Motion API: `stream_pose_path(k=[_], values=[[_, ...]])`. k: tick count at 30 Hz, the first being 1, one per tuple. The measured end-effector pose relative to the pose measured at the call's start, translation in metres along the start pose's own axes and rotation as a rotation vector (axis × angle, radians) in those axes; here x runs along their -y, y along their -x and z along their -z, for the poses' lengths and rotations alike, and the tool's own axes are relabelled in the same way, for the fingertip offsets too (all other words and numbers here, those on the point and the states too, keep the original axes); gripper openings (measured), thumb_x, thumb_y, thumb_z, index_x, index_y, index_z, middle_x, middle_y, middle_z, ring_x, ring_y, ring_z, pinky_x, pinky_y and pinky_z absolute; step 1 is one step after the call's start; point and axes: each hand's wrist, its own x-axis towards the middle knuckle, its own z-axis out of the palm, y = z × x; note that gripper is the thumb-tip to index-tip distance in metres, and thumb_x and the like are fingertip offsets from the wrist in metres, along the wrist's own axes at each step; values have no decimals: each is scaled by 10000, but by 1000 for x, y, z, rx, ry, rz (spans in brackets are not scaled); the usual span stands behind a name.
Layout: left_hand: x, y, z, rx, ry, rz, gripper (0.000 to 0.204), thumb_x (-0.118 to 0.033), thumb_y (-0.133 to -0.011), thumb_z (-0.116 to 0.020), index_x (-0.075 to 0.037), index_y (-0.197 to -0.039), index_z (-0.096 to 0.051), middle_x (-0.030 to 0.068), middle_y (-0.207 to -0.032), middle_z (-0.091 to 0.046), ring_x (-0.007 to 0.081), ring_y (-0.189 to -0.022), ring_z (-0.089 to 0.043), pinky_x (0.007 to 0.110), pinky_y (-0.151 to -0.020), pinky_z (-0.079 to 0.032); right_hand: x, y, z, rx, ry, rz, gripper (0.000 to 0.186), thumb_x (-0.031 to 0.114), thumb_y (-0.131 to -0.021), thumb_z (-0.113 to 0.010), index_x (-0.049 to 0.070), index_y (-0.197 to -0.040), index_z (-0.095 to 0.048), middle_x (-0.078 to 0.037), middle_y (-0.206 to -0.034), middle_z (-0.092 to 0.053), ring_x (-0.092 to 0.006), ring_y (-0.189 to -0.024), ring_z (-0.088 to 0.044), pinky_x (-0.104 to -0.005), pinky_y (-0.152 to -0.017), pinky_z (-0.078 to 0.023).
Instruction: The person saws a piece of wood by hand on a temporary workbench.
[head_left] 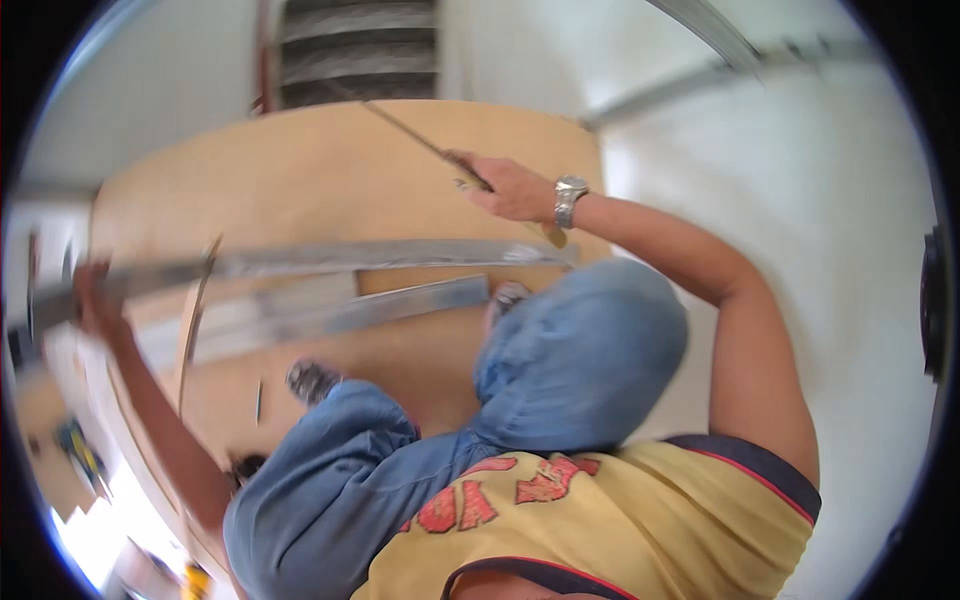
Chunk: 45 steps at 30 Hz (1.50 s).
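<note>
My left hand (pixel 98 300), slightly blurred, is closed around the left part of a long grey plank (pixel 390 256). The plank runs across in front of my knees. In my right hand (pixel 508 188), with a watch on its wrist, is what looks like a handsaw (pixel 415 138), seen nearly edge-on. Its thin dark blade points up and to the left, above the plank and apart from it. Yellowish parts of its handle show beside my fingers. A shorter grey board (pixel 425 299) lies nearer to my feet.
Under the boards is a tan wooden surface (pixel 330 170). A thin wooden strip (pixel 190 330) crosses near my left forearm, and a slim pencil-like stick (pixel 258 402) lies by my foot. Dark steps (pixel 358 55) rise at the far side; a white wall (pixel 850 250) stands right.
</note>
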Motion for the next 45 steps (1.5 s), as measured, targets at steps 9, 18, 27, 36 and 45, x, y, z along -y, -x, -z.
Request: stream_pose_path(k=[9, 18, 27, 36, 45], values=[[-42, -2, -7, 399, -629, -709, 285, -116, -1107, -494, 7, -1363, -468, 177, -1128, -676, 328, -1088, -681, 477, -1001, -537, 3, 325, -132, -543, -619, -665, 451, 285, -890, -762, 16, -1246, -692, -194, -1091, -737, -256, -992, -697, -393, -911, -524], [-15, -2, 13, 279, -284, -528, 530, -387, -1067, -620, 101, -1273, -605, 218, -1176, -695, 332, -998, -706, 448, -998, -551, 19, 508, -288, -350, -748, -1299, 468, 187, -813, -831, 13, -1236, -731, -160, -1100, -791, -237, -976, -735, -381, -913, -551], [-82, 46, -112, 124, -273, 132, 308, -358, -1000, -726, -68, -1041, -822, -5, -965, -760, 120, -869, -650, 301, -802, -508, -50, 427, -227, -181, -801, -1214, 414, 202, -916, -735, -10, -1268, -687, -119, -1010, -767, -220, -923, -723, -364, -852, -558], [-97, 135, -77, 120, -262, 325, 436, -339, -853, -898, -28, -1122, -753, 81, -1023, -791, 163, -936, -725, 335, -850, -581, -126, 329, -93, 49, -491, -1109, 363, 217, -1020, -629, -23, -1292, -645, -91, -908, -734, -192, -861, -711, -338, -772, -566], [-87, 147, -91, 90, -207, 334, 397, -310, -896, -850, -44, -1161, -721, 131, -1052, -777, 247, -980, -726, 391, -936, -556, 111, -15, 97, 19, 371, -75, 314, 136, -1031, -598, -51, -1276, -657, -110, -853, -652, -172, -758, -600, -370, -712, -519]])
